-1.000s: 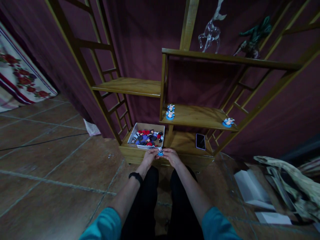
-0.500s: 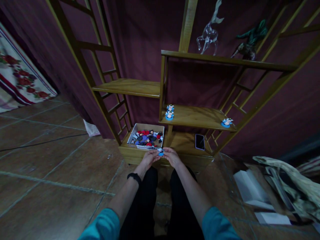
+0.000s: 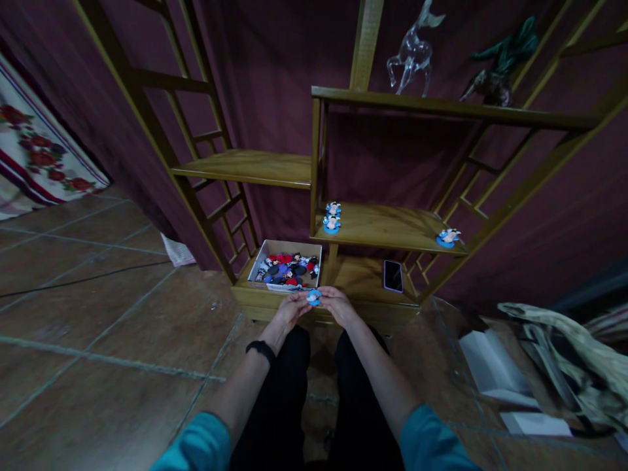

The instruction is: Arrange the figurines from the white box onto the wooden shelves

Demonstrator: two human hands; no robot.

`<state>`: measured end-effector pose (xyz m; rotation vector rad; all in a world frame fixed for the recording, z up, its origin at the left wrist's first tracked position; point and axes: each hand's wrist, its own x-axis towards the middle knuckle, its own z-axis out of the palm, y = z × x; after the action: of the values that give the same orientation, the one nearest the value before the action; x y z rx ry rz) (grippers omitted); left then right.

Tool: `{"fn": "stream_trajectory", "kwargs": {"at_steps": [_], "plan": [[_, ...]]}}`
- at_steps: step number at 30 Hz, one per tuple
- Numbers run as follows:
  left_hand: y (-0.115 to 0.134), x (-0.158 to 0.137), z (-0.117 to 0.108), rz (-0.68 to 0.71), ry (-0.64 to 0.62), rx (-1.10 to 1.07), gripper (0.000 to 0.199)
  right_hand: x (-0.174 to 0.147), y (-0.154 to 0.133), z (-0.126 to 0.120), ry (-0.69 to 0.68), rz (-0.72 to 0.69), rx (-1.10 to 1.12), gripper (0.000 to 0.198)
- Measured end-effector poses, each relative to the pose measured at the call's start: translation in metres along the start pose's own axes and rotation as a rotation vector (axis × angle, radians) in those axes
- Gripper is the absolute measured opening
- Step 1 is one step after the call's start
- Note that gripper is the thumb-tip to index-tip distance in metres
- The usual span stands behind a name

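A small blue-and-white figurine (image 3: 314, 297) is held between my two hands, just in front of the low cabinet edge. My left hand (image 3: 293, 309) grips it from the left with its fingertips, and my right hand (image 3: 335, 305) from the right. Its round blue base shows toward me. Just beyond my hands stands an open cardboard box (image 3: 260, 263) with several red, black and purple figurines (image 3: 289, 268) jumbled inside. On the middle shelf (image 3: 387, 226), two blue-based figurines (image 3: 332, 219) stand close together at the left end, and another figurine (image 3: 447, 237) stands at the right end.
A phone (image 3: 393, 276) lies on the bottom board, right of the box. A clear glass horse (image 3: 412, 55) and a dark green statue (image 3: 500, 69) stand on the upper shelf. White boxes (image 3: 495, 369) and a pale cloth bag (image 3: 569, 360) lie on the floor at right.
The figurine between my hands has been turned, so more of its blue base now faces me. The view has shifted slightly; both hands stay in front of the box.
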<state>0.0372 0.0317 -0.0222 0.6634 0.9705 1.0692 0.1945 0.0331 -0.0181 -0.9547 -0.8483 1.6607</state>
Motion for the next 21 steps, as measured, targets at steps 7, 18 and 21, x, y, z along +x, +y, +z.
{"fn": "stream_trajectory", "kwargs": {"at_steps": [7,18,21], "plan": [[0.002,-0.005,0.005,0.098,-0.029,0.030,0.026,-0.004,-0.008,-0.002,-0.045,-0.035,-0.050,0.031],[0.001,-0.008,0.012,0.241,-0.097,0.164,0.026,-0.007,-0.008,-0.006,-0.028,-0.057,-0.064,0.032],[0.001,-0.008,0.016,0.309,-0.080,0.276,0.019,-0.008,-0.008,-0.006,-0.020,-0.058,-0.082,0.031]]}}
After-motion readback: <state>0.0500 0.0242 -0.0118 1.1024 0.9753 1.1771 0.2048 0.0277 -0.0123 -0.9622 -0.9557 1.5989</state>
